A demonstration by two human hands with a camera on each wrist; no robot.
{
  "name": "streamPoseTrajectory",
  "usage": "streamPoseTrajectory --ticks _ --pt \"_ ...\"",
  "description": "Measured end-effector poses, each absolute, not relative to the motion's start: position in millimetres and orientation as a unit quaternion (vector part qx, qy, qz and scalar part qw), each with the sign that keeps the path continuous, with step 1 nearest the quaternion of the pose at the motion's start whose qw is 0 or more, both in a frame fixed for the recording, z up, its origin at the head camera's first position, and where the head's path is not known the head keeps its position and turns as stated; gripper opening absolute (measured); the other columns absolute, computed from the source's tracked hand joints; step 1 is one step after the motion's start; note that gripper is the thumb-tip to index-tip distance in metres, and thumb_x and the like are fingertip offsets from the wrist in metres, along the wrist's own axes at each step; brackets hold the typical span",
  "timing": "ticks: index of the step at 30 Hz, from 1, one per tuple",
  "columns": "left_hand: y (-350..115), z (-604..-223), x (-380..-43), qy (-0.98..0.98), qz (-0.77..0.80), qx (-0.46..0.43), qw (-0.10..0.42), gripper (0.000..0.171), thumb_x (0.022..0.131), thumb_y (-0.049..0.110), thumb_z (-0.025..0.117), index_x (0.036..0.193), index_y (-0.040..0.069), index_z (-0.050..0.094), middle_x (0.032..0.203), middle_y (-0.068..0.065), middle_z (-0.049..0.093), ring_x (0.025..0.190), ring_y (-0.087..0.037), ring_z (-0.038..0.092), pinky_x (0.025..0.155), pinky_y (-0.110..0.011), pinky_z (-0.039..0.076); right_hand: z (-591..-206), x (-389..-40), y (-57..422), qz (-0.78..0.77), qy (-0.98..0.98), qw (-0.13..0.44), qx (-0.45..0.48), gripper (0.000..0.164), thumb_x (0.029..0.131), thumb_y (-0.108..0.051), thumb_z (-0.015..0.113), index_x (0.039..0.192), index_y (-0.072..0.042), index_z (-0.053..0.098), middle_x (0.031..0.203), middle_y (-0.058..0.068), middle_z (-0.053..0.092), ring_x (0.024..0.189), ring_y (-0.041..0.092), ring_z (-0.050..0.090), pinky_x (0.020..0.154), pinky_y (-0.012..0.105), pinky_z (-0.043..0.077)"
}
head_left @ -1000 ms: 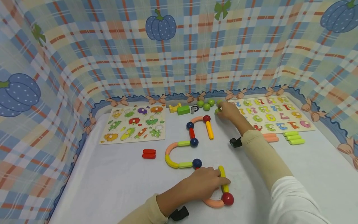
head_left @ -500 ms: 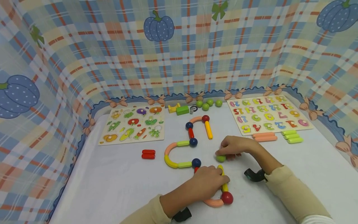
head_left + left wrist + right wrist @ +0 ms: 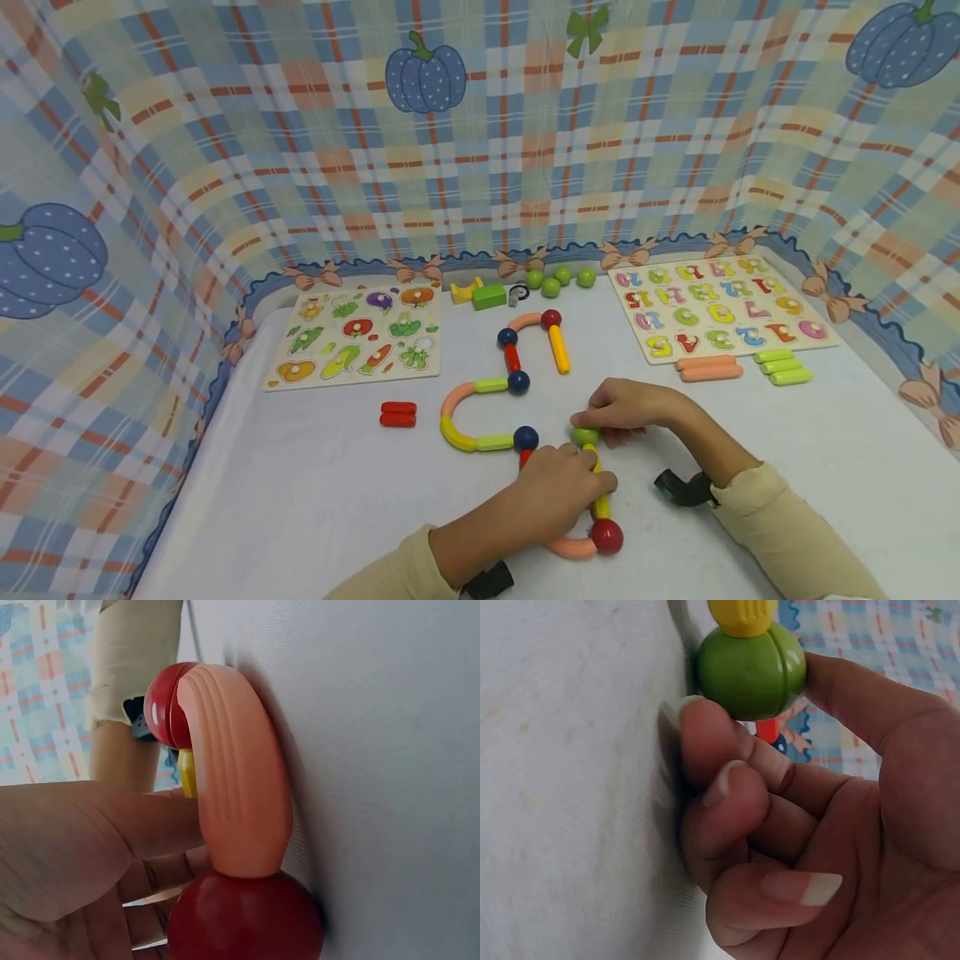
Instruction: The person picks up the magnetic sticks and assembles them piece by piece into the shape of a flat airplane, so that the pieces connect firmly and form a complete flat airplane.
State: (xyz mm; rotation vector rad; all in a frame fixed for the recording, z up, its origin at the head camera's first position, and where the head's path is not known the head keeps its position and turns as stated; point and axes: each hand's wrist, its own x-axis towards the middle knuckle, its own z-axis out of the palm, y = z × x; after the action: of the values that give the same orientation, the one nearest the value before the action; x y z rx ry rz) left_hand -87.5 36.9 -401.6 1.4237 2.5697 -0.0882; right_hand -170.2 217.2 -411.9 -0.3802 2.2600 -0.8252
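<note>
My right hand [image 3: 630, 407] pinches a green ball [image 3: 746, 673] between thumb and fingers, and the ball meets the far end of a yellow rod [image 3: 602, 500]. My left hand [image 3: 555, 492] reaches over the near part of the chain and holds that rod, its fingers across it. At the rod's near end sits a red ball [image 3: 607, 536], joined to a curved peach piece [image 3: 240, 780]. Another red ball [image 3: 246, 919] shows at that piece's other end in the left wrist view; from above my left hand hides it.
The chain winds on through a blue ball [image 3: 526, 438] to a straight orange-yellow rod [image 3: 559, 349]. Several green balls [image 3: 551, 287] lie at the back. Red rods [image 3: 398, 414], peach rods [image 3: 710, 368], light green rods [image 3: 783, 367], a vegetable puzzle [image 3: 352, 337] and number puzzle [image 3: 723, 308] surround it.
My right hand has brought a green ball from the back group toward me, then left onto the yellow rod's far end. My left hand stays on the rod.
</note>
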Motion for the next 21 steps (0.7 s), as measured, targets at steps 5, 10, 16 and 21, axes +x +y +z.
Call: streamPoseTrajectory --ticks 5,10,16,21 --pt "35.5 -402.1 -87.1 0.871 -0.019 0.483 0.085 0.043 0.076 0.03 0.073 0.115 0.036 0.057 0.094 0.009 0.053 0.077 -0.008 0.044 0.061 -0.019 0.04 -412.7 -171.7 219.0 -0.316 0.866 0.353 -0.158 0.048 0.083 -0.052 0.055 0.068 -0.008 0.066 0.055 0.008 0.057 0.042 0.016 0.043 0.039 0.022 0.027" --pt "35.2 -400.7 -90.3 0.874 -0.011 0.474 0.107 0.043 0.079 0.029 0.07 0.119 0.036 0.055 0.095 0.01 0.053 0.076 -0.006 0.044 0.061 -0.017 0.04 -407.5 -186.6 230.9 -0.327 0.878 0.32 -0.144 0.046 0.083 -0.05 0.056 0.073 -0.006 0.065 0.059 0.009 0.058 0.045 0.018 0.046 0.04 0.023 0.031" --pt "30.8 -396.1 -108.6 0.89 0.028 0.441 0.113 0.036 0.083 0.027 0.066 0.118 0.034 0.058 0.097 0.012 0.055 0.076 -0.005 0.046 0.064 -0.017 0.042 -397.6 -239.1 244.1 -0.343 0.92 0.132 -0.136 0.027 0.088 -0.031 0.058 0.095 -0.005 0.062 0.084 0.013 0.059 0.066 0.025 0.052 0.053 0.033 0.044" --pt "38.1 -385.9 -149.7 0.906 0.051 0.404 0.113 0.034 0.083 0.024 0.065 0.116 0.028 0.059 0.092 0.008 0.055 0.072 -0.007 0.046 0.061 -0.018 0.042 -403.7 -299.0 246.2 -0.297 0.945 -0.014 -0.135 0.032 0.085 -0.013 0.058 0.114 -0.001 0.055 0.113 0.02 0.051 0.098 0.034 0.049 0.079 0.047 0.041"
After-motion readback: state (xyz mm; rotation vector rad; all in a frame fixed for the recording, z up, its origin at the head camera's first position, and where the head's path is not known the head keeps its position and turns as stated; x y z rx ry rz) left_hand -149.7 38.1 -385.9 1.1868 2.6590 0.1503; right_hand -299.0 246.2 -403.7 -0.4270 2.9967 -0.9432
